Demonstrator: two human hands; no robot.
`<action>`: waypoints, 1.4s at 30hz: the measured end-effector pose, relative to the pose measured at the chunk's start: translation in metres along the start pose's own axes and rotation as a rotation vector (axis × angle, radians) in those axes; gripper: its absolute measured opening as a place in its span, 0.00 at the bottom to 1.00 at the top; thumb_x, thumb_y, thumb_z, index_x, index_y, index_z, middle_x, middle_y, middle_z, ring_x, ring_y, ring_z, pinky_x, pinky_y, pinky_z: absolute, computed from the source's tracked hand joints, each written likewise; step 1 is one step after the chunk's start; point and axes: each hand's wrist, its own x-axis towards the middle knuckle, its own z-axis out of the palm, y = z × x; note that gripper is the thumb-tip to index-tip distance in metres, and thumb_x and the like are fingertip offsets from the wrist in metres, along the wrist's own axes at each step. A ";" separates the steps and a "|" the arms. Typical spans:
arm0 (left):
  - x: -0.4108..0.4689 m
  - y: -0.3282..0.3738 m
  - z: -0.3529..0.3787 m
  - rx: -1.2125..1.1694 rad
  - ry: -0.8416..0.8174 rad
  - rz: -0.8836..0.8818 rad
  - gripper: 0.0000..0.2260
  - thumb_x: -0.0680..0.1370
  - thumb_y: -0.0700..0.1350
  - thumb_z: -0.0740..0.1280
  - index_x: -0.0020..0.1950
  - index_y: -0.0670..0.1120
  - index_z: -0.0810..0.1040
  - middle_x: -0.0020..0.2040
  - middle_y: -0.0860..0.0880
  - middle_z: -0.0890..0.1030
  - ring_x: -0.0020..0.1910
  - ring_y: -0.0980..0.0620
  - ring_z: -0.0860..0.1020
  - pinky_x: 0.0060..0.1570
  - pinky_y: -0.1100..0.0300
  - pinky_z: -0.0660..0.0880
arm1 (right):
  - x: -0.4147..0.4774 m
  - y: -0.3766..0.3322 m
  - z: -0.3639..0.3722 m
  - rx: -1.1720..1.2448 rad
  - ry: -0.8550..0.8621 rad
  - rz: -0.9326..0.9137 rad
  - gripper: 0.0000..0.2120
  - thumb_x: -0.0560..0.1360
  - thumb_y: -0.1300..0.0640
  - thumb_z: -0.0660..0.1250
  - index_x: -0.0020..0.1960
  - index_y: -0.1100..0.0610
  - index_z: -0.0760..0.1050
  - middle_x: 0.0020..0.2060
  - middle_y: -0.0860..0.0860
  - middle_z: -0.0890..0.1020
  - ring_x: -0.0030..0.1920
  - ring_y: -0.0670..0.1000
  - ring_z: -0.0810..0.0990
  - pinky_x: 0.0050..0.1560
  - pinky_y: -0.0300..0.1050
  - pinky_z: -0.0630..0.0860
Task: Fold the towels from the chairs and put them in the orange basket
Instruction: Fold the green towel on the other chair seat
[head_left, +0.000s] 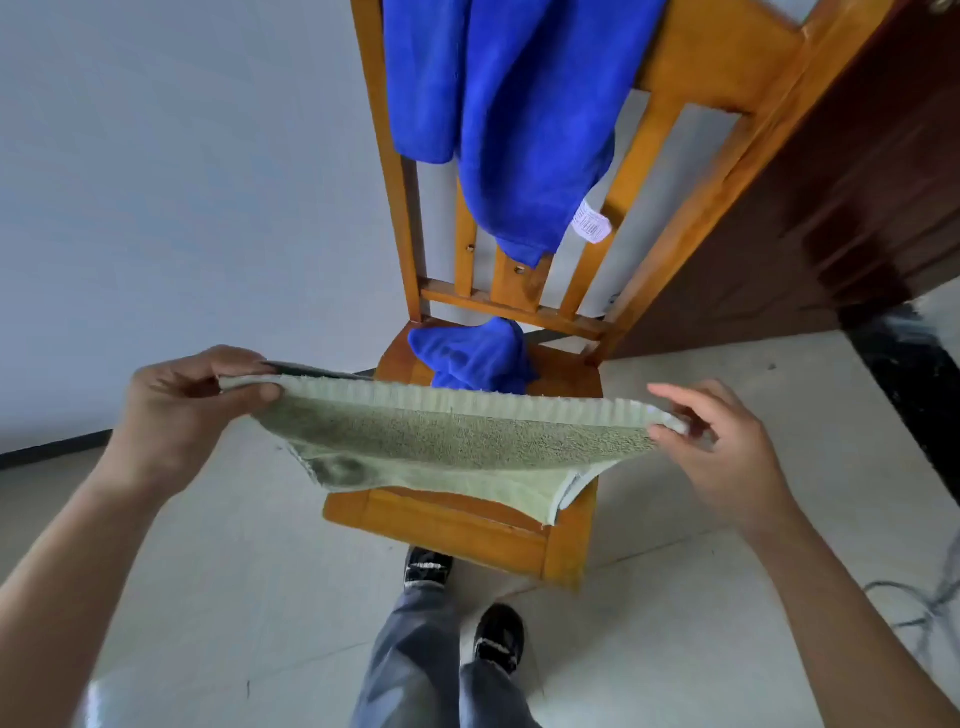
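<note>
In the head view, the person stands in front of a wooden chair (467, 525) and holds a pale green towel (447, 441) stretched out between both hands, above the front of the seat. The left hand (192, 400) is closed on the towel's left end, thumb on top and fingers curled under the doubled edge. The right hand (711, 436) pinches the right end between thumb and forefinger, while its other fingers are spread loose and open. The towel already looks doubled: two layers show at the lower right corner, and the free part sags down toward the seat, so the step in hand appears to be the folding of this towel, partway through. Two blue towels wait untouched: one blue towel (514, 114) hangs draped over the chair's backrest, with a white care label (591, 222) near its lower end, and a second, crumpled blue towel (472, 356) lies at the back of the seat. The orange basket is not in view, so where it stands cannot be told. The next move likely calls for bringing the two hands together so that the ends meet, keeping the edges lined up and the hanging layers from slipping apart, then carrying the folded towel to the basket. A dark cable (930, 608) lies on the tiled floor (208, 597) at the right, worth minding underfoot.
</note>
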 end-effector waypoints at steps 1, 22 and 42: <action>-0.008 0.005 -0.005 0.034 -0.022 0.045 0.07 0.62 0.47 0.77 0.36 0.57 0.84 0.35 0.59 0.82 0.36 0.62 0.79 0.43 0.66 0.78 | -0.004 -0.006 -0.008 -0.043 -0.016 -0.050 0.14 0.71 0.68 0.70 0.55 0.59 0.79 0.40 0.39 0.75 0.41 0.29 0.72 0.42 0.18 0.65; -0.056 0.051 -0.037 0.142 -0.225 -0.075 0.13 0.71 0.35 0.71 0.31 0.51 0.78 0.24 0.49 0.74 0.24 0.55 0.70 0.26 0.69 0.70 | -0.041 -0.055 -0.063 0.268 -0.432 0.204 0.21 0.71 0.74 0.64 0.32 0.49 0.73 0.26 0.52 0.73 0.26 0.45 0.72 0.23 0.39 0.73; 0.066 -0.083 0.041 0.678 -0.188 -0.107 0.09 0.73 0.33 0.68 0.53 0.40 0.81 0.46 0.46 0.79 0.41 0.60 0.76 0.38 0.83 0.65 | 0.055 0.064 0.043 0.022 -0.124 0.427 0.06 0.71 0.65 0.69 0.44 0.59 0.74 0.38 0.55 0.77 0.40 0.54 0.74 0.41 0.44 0.68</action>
